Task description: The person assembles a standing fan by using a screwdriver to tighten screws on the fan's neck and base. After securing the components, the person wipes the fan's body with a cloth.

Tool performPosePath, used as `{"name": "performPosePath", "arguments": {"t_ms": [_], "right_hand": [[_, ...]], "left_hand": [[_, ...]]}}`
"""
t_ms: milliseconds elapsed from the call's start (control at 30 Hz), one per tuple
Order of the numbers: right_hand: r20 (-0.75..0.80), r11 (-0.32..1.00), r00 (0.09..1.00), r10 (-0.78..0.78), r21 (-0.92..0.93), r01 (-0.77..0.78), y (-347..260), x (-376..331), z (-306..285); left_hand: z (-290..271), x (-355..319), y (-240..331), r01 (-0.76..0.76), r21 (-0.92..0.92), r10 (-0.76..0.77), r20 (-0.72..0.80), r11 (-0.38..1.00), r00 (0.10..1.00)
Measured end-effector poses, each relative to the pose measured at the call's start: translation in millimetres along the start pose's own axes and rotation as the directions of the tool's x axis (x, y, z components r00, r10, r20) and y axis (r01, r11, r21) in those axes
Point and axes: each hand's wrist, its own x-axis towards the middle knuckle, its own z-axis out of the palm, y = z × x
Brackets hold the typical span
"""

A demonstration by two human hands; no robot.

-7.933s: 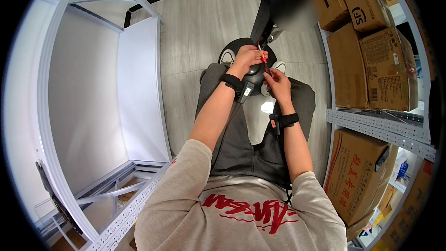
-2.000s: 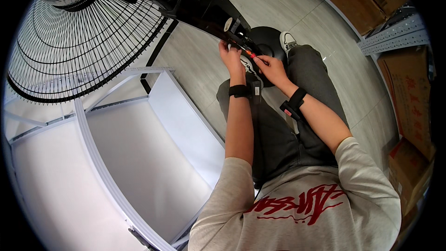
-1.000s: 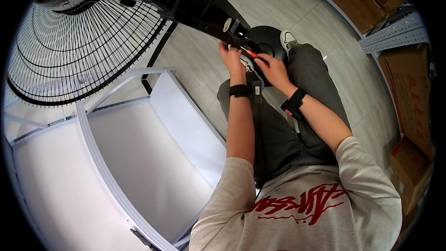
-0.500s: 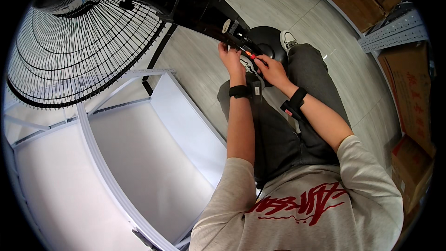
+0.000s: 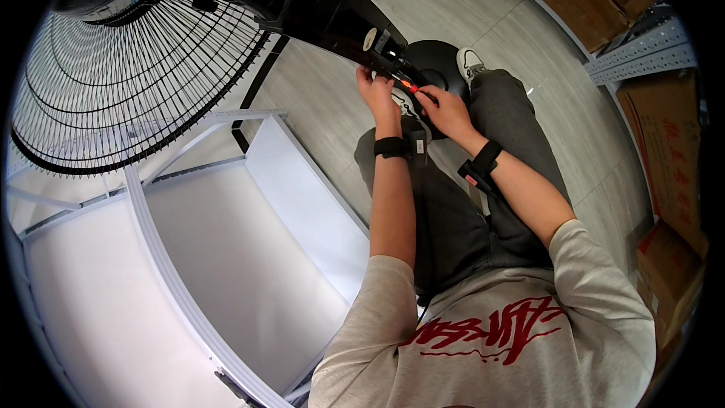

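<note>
Our left hand point(image 5: 375, 89) grips the fan's black motor housing point(image 5: 332, 11) at twelve o'clock. Our right hand point(image 5: 445, 109) pinches a small red-tipped tool point(image 5: 410, 87) against it. The fan cage point(image 5: 121, 75) spreads toward ten o'clock.

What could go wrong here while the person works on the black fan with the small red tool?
The small red tool seems pinched only by the right hand fingertips, so it may slip. The left hand alone steadies the fan housing, which might shift. The wire grille hangs beside a white shelf frame and may knock it.
</note>
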Motion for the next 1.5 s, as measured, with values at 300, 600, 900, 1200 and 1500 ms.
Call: {"name": "performPosePath", "arguments": {"t_ms": [300,600,900,1200,1500], "right_hand": [[-0.057,0.950,0.984,-0.170,-0.274,0.148,-16.7,-3.6,-13.0],[-0.062,0.968,0.979,-0.195,-0.173,0.181,-2.4,0.5,-3.0],[-0.059,0.973,0.975,-0.215,-0.101,0.208,-0.2,3.0,-1.1],[0.270,0.930,0.950,0.155,0.284,-0.232,-0.4,13.0,-8.8],[-0.113,0.962,0.963,-0.245,-0.154,0.226,2.0,5.5,-3.9]], "left_hand": [[-2.1,-1.6,2.3,0.019,0.041,-0.018,-0.020,0.999,1.000],[6.2,-3.7,4.4,0.009,-0.031,-0.010,-0.037,0.999,0.999],[-0.5,-0.5,0.7,0.004,0.004,-0.004,0.005,1.000,1.000],[-1.1,-0.6,2.4,0.004,0.044,-0.004,0.001,0.999,1.000],[-1.7,1.7,-0.9,0.002,0.025,-0.002,-0.002,1.000,1.000]]}}
